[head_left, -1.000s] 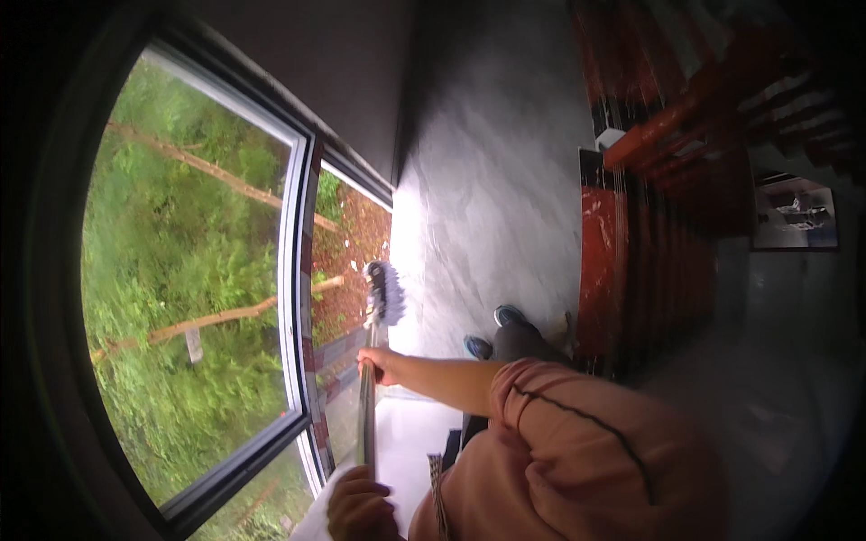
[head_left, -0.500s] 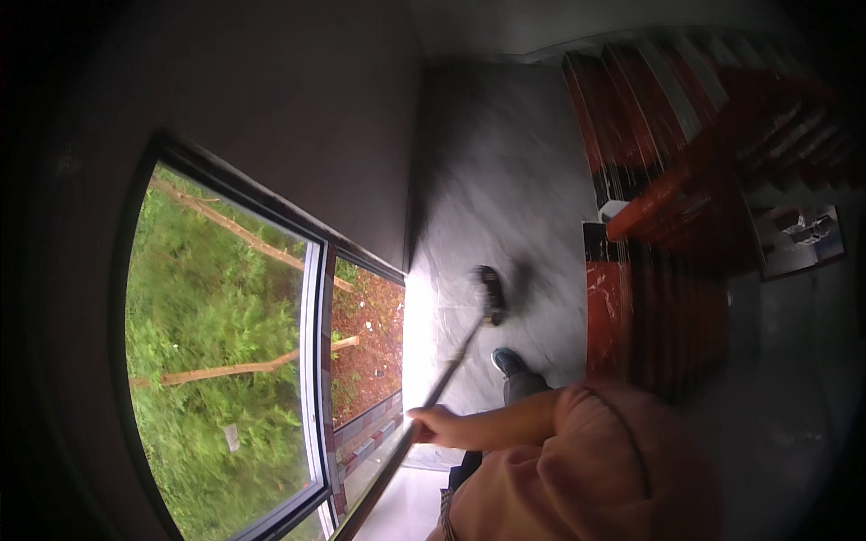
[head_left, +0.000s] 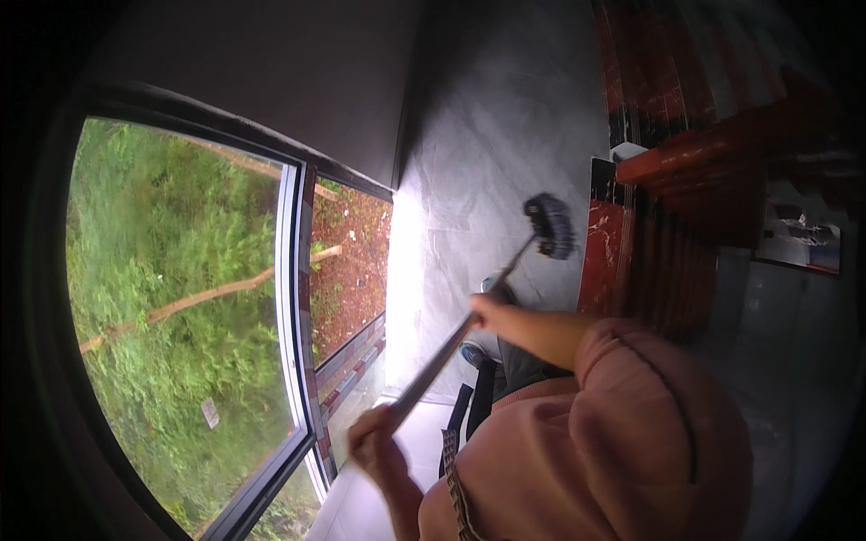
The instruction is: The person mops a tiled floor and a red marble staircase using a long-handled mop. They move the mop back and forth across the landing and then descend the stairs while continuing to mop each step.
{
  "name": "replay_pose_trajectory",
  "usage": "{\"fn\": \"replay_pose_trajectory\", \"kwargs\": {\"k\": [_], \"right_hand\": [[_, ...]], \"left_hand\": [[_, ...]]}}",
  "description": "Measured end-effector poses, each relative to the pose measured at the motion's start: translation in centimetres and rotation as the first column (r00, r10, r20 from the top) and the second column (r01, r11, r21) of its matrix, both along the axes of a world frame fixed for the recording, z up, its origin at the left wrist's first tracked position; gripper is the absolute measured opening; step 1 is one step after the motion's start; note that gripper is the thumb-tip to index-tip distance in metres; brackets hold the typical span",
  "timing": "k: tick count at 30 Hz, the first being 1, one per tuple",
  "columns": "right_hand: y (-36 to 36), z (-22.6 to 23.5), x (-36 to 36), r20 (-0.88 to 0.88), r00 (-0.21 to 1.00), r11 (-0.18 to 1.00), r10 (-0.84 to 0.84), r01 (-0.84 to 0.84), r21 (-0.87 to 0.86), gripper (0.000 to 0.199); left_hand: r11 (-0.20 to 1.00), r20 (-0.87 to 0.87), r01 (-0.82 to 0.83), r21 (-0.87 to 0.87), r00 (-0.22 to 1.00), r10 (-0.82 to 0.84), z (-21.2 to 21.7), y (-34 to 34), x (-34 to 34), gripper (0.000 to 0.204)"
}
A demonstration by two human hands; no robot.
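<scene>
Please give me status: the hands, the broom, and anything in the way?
Left hand and right hand gripping long-handled broom. Bristle head over grey floor, contact unclear. Red step close beside it.

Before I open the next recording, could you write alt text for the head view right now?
A person's right hand and left hand grip a long-handled brush, its blurred dark head over a grey marbled floor close to red-and-black steps. A window onto greenery is at the left.
</scene>
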State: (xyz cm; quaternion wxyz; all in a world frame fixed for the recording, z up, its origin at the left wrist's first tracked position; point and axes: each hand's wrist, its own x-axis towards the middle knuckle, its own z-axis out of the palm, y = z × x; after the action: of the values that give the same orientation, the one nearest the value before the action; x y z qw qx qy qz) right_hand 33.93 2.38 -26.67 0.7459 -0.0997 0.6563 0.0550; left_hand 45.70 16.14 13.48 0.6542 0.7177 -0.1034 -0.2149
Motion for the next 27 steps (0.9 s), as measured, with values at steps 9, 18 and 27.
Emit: {"fn": "replay_pose_trajectory", "kwargs": {"k": [9, 18, 27], "right_hand": [[12.4, 17.9, 21.9, 0.488, 0.84, 0.918, 0.238, -0.358, 0.17, 0.013], [23.1, 26.9, 20.0, 0.647, 0.762, 0.856, -0.018, -0.323, 0.404, 0.01], [15.4, 32.5, 6.8, 0.443, 0.857, 0.862, -0.263, 0.003, 0.506, 0.009]], "left_hand": [[0.97, 0.642, 0.083, 0.227, 0.737, -0.213, 8.3, 5.0, -0.8, 0.014], [0.993, 0.687, 0.091, 0.074, 0.717, -0.117, 16.2, 15.4, -4.8, 0.007], [0.829, 0.609, 0.313, -0.463, 0.792, 0.041, 18.5, 23.2, -3.5, 0.012]]}}
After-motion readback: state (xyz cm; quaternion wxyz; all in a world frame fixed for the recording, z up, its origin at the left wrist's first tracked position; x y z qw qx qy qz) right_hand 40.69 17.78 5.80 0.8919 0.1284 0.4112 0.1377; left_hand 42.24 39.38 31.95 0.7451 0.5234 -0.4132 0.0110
